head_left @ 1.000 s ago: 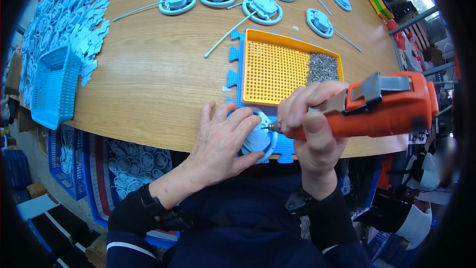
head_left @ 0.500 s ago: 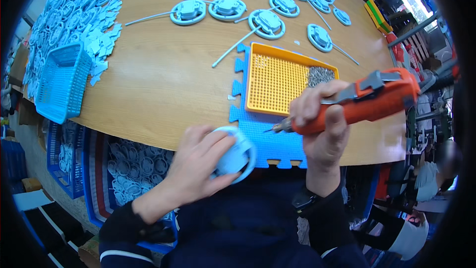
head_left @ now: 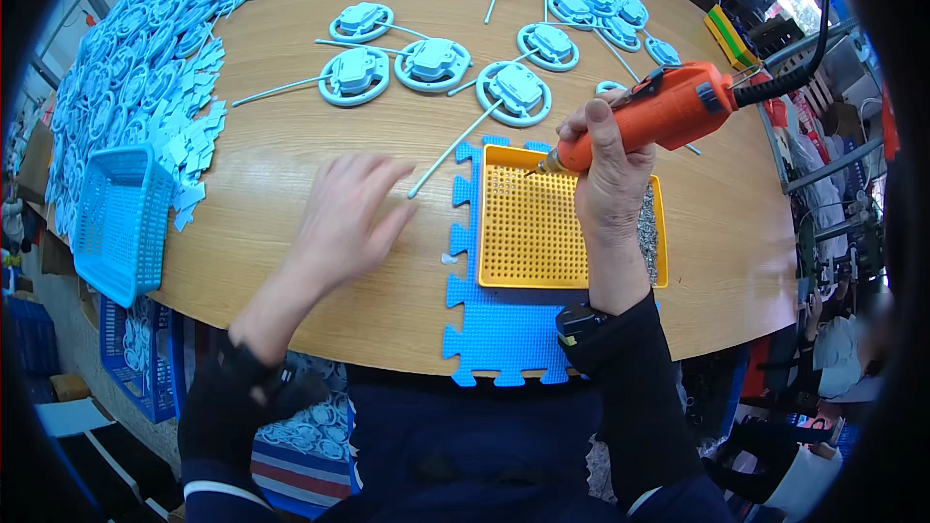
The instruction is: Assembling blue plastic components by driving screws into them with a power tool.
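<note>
My right hand (head_left: 612, 169) is wrapped round a red-orange electric screwdriver (head_left: 668, 118) with a black cord. Its bit hangs over the far left part of a yellow perforated tray (head_left: 528, 232), where a few small screws lie. More metal screws (head_left: 647, 232) are heaped at the tray's right end, partly hidden by my wrist. My left hand (head_left: 351, 218) is slightly blurred above the wooden table, fingers apart and nothing in it. Closest to it is a light-blue plastic ring piece (head_left: 515, 92) with a raised hub and a long stick, its stick end near my fingers.
Several similar ring pieces (head_left: 433, 62) lie across the table's far side. A large light-blue pile (head_left: 126, 77) covers the left, beside a blue basket (head_left: 121, 223). Under the tray is a blue foam mat (head_left: 504, 329). Crates of parts (head_left: 310, 431) stand below the table edge.
The round blue piece has left my left hand, which moved forward and opened. My right hand carried the screwdriver from the mat's front to over the tray. The view shifted.
</note>
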`<state>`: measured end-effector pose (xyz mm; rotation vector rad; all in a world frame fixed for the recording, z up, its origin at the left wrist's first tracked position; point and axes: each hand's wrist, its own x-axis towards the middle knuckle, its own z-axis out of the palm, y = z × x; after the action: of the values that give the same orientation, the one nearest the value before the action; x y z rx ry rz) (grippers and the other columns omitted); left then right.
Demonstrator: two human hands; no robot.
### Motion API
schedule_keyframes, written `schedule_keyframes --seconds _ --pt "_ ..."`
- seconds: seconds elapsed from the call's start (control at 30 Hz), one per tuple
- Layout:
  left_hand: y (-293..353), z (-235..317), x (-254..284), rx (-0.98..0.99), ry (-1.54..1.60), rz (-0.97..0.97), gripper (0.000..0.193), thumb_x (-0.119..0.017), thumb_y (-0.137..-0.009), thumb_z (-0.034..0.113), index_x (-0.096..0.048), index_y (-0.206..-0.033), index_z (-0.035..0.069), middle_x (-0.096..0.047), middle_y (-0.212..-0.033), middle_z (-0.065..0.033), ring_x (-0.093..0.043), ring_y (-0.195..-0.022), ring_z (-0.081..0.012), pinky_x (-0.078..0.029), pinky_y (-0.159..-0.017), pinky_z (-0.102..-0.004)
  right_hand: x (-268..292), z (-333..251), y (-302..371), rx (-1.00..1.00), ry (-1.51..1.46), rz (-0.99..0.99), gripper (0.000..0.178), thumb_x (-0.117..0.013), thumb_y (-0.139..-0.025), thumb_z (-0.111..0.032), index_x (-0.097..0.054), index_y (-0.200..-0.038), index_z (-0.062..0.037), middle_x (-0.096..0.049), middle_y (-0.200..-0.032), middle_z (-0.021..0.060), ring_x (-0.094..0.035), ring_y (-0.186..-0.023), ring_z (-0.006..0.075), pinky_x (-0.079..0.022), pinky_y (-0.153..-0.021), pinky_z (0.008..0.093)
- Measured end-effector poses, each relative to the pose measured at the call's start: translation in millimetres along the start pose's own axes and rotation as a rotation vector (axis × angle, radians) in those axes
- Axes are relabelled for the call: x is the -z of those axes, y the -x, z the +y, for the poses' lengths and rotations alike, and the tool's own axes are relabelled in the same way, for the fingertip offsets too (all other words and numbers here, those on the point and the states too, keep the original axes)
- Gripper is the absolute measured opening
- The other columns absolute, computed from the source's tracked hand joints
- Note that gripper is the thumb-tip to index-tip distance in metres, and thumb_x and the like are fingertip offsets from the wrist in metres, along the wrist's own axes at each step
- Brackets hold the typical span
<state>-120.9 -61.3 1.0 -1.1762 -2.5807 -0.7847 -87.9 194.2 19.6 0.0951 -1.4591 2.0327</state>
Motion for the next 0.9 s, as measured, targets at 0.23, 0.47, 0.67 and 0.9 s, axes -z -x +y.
schedule_keyframes --seconds 0.23,0.47,0.67,0.9 --pt "-119 -20 -83 0.153 -0.191 -0.091 0.024 -0.065 -0.081 0.027 -0.065 -0.089 0.005 -0.063 -0.090 -0.0136 -0.060 -0.090 -0.0322 -0.045 -0.078 -0.0420 -3 10 -6 -0.036 -0.063 0.028 0.026 -0.073 -0.084 -0.016 -0.052 -0.100 -0.0124 -0.056 -0.080 0.0007 -0.058 -0.071 0.0130 -0.050 -0.069 0.0321" --pt "-116 -45 -83 0.235 0.268 0.155 0.012 -0.059 -0.081 0.014 -0.059 -0.085 0.003 -0.056 -0.073 -0.0061 -0.054 -0.072 -0.0163 -0.042 -0.061 -0.0347 7 36 -5 -0.042 -0.271 -0.084 0.025 -0.065 -0.086 -0.005 -0.053 -0.108 -0.0037 -0.061 -0.094 0.0027 -0.061 -0.085 0.0121 -0.053 -0.072 0.0279" --pt "0 -47 25 0.320 0.545 0.135 0.012 -0.054 -0.094 0.008 -0.059 -0.100 -0.001 -0.058 -0.094 -0.0075 -0.053 -0.087 -0.0194 -0.044 -0.079 -0.0308 -8 33 -14 0.082 -0.234 -0.034 0.057 -0.071 -0.083 -0.013 -0.045 -0.134 -0.0055 -0.058 -0.111 0.0017 -0.054 -0.098 0.0104 -0.046 -0.087 0.0268" --pt "108 31 24 0.105 0.605 -0.061 0.007 -0.058 -0.090 -0.001 -0.059 -0.096 -0.004 -0.059 -0.096 -0.0133 -0.056 -0.086 -0.0243 -0.048 -0.078 -0.0343 -6 -61 5 0.128 -0.148 -0.043 0.058 -0.075 -0.080 -0.033 -0.048 -0.120 -0.0028 -0.053 -0.093 0.0029 -0.048 -0.083 0.0108 -0.045 -0.075 0.0296"
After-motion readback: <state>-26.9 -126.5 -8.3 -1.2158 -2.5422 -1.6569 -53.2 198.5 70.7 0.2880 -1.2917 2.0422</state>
